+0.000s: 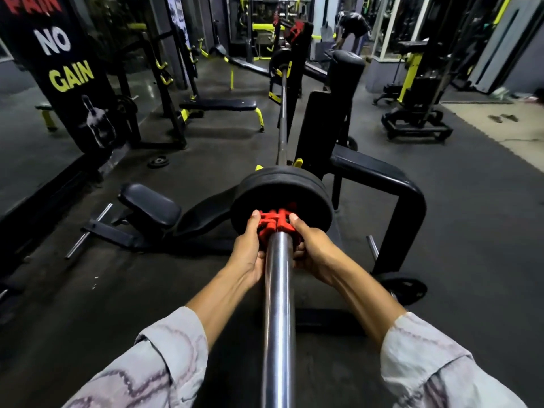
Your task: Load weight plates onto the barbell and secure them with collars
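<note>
Collar against the plates

Both hands [275, 248] grasp the red collar [275, 223] at centre frame; the bar [278, 304] runs straight away, plates [281, 198] just beyond.

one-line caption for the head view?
Both hands press a red collar against black plates on the barbell sleeve.

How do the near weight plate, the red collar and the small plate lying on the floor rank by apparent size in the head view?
1. Weight plate, largest.
2. Red collar.
3. Small plate on the floor, smallest as it looks, but it lies farther off, so its true size against the collar is unsure.
</note>
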